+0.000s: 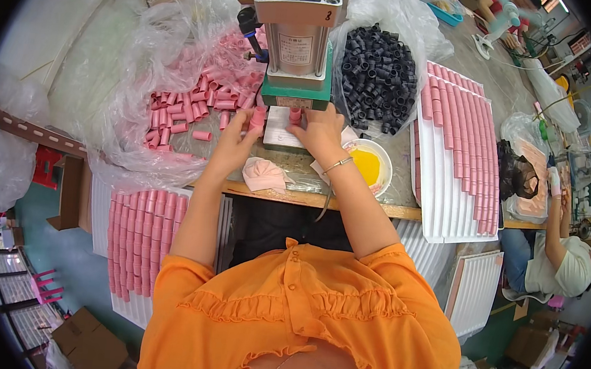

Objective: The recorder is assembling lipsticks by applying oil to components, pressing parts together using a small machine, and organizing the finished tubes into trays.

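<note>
Pink tube (257, 120) held in left hand (238, 140) fingers, right hand (320, 132) fingers pinching pink piece (295, 114) under press (297, 42), black caps (379, 70) beside.

— What is in the left hand (238, 137)?

— A short pink plastic tube (257, 120), held upright between the fingertips, just left of the pale plate under the press.

— And the other?

— The right hand (320, 132) has its fingers on a second pink piece (295, 114), which stands upright at the foot of the green press base, on the pale plate. Only its upper part shows above the fingers.

— Are the two pieces alike?

— Same pink, same small cylinder shape, as far as can be told. They stand near each other, not touching.
</note>
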Demonstrator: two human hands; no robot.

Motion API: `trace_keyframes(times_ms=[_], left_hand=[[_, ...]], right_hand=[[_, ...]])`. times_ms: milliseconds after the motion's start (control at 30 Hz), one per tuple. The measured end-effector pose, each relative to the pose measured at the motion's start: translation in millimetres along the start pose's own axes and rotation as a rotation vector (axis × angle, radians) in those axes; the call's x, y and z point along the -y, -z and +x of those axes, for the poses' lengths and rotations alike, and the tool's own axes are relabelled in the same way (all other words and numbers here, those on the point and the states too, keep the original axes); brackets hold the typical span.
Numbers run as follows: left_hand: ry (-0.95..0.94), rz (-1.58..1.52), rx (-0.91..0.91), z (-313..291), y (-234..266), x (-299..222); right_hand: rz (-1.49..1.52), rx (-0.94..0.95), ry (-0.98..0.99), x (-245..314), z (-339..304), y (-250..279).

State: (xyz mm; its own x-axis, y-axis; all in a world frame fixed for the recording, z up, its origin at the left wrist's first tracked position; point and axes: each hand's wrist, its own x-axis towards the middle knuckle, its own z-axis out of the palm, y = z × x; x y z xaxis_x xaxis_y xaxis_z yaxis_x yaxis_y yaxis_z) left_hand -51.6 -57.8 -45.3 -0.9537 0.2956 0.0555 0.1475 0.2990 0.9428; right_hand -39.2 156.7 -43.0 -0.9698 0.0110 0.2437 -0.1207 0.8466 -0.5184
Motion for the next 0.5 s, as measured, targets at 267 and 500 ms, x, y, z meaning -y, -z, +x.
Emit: trace_keyframes(times_ms=[267, 500], left_hand=[[0.164, -0.442, 0.503, -37.5, -28.7, -50.4], [0.006, 0.030, 0.224, -50.4, -75.4, -80.5]], right_hand=[[0.550, 0.066, -0.011, 10.6, -76.0, 70.1], [0.486, -0.096, -0.080, 2.0, -97.9, 78.3]])
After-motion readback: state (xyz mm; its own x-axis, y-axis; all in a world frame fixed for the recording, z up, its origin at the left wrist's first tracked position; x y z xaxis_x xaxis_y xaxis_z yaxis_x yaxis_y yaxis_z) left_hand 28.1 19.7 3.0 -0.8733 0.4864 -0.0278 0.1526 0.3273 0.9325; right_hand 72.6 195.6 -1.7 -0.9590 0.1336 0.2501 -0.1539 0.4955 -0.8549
